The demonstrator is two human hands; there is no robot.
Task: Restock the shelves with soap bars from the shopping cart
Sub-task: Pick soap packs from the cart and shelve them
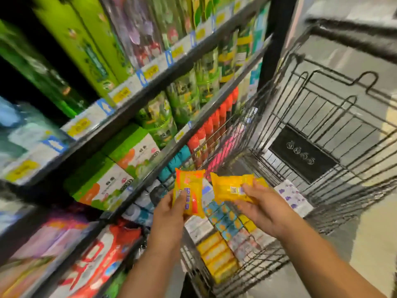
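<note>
My left hand [169,214] grips a yellow and orange wrapped soap bar [189,190], held upright above the near left corner of the wire shopping cart [322,130]. My right hand [262,209] holds a second yellow wrapped soap bar [232,188], lying flat with its barcode side up, over the cart. Inside the cart lie several more soap packs [223,237]: yellow ones, blue and orange ones, and white ones. The shelves [137,100] stand to the left of both hands.
The shelf rack holds green boxes [120,168], green and red bottles and red packs [103,254] lower down, with yellow price tags along the edges. A black post [277,39] ends the rack. Grey floor lies to the right of the cart.
</note>
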